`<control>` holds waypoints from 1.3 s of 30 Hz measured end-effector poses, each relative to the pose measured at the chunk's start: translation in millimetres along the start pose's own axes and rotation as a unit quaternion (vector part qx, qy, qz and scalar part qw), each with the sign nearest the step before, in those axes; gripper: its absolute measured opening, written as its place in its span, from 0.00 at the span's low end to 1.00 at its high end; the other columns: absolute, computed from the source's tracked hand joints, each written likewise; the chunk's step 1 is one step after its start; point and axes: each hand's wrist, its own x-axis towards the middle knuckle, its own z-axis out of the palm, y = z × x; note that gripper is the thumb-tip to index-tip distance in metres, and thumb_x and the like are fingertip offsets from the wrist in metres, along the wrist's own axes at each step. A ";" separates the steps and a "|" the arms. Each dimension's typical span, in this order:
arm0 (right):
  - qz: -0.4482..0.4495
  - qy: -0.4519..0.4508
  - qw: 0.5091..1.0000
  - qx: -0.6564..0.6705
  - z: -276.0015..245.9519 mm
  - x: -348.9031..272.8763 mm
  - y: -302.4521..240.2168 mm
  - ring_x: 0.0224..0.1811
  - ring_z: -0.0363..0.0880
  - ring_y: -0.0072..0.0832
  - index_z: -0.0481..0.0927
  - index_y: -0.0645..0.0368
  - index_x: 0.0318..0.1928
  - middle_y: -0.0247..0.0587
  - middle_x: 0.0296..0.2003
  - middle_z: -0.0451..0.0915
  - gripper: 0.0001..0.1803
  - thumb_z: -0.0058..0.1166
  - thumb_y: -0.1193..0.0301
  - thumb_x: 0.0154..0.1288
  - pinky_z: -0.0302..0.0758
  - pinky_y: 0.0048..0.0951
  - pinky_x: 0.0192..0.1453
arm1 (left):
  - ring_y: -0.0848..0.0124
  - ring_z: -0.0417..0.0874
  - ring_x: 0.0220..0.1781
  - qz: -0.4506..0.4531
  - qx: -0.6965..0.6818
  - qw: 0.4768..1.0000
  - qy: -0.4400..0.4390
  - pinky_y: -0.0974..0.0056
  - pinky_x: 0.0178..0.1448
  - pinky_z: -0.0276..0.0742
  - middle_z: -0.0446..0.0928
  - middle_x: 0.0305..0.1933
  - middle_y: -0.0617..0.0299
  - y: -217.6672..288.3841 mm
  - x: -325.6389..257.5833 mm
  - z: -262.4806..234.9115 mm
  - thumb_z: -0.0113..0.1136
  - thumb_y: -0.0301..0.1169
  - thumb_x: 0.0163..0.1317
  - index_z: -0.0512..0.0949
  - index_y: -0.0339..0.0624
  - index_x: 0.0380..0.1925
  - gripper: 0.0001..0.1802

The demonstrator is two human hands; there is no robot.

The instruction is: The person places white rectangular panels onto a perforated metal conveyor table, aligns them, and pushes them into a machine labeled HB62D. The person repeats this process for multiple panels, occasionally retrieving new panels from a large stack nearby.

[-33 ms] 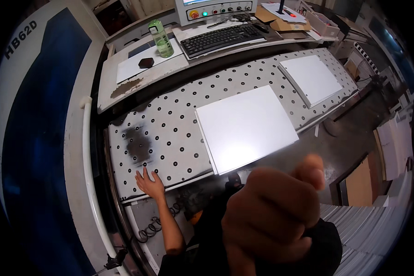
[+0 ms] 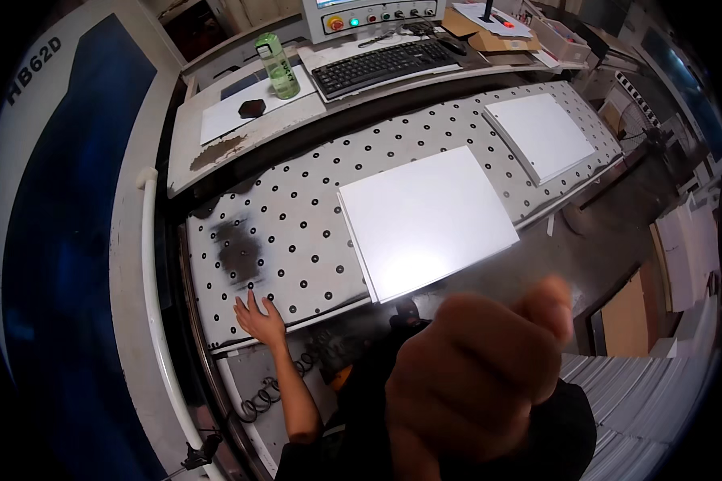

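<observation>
My left hand [image 2: 261,321] rests with spread fingers on the near left edge of a pale work table [image 2: 293,220] dotted with dark round spots. A dark smudge [image 2: 239,252] lies just beyond its fingertips. Close to the camera, my right hand [image 2: 473,361] is raised as a blurred fist, its knuckles toward me and one digit jutting up at the right; no object shows in it. Beyond this fist lies a stack of white sheets or panels [image 2: 429,224], its lower layers slightly offset. A second white stack [image 2: 540,138] is farther right on the table.
Behind the table, a shelf holds a green bottle [image 2: 277,68], a black keyboard [image 2: 383,67] and a dark hexagonal piece [image 2: 253,108]. A control panel [image 2: 373,20] stands above. A blue and white machine [image 2: 72,208] rises at left; stacked pale sheets [image 2: 626,409] fill the lower right.
The view has shifted very slightly, and the jutting digit of my right fist sits a little lower and farther right. My left hand stays on the table edge.
</observation>
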 end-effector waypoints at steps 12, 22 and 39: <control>0.108 -0.050 0.922 -0.368 43.4 7.1 -38.6 0.12 0.59 0.25 0.67 0.51 0.16 0.30 0.13 0.62 0.21 0.39 0.71 0.70 0.80 0.43 0.43 | 0.44 0.60 0.78 0.028 0.005 1.000 0.005 0.43 0.80 0.51 0.65 0.75 0.44 -13.1 0.5 4.7 0.60 0.40 0.66 0.78 0.49 0.63 0.25; 0.132 0.058 0.967 -0.212 48.0 14.7 -26.3 0.15 0.68 0.31 0.65 0.55 0.16 0.37 0.14 0.61 0.18 0.39 0.79 0.64 0.79 0.37 0.37 | 0.44 0.58 0.79 0.002 -0.026 1.000 -0.011 0.45 0.82 0.47 0.63 0.76 0.42 7.7 5.3 -0.8 0.58 0.40 0.67 0.79 0.47 0.63 0.25; 0.175 -0.061 0.962 -0.199 -9.4 13.4 -10.7 0.21 0.77 0.37 0.74 0.61 0.19 0.41 0.17 0.69 0.17 0.39 0.78 0.66 0.84 0.46 0.47 | 0.49 0.78 0.65 0.037 -0.130 0.977 0.165 0.49 0.68 0.73 0.78 0.61 0.46 36.3 -82.0 -234.1 0.57 0.26 0.67 0.81 0.35 0.55 0.18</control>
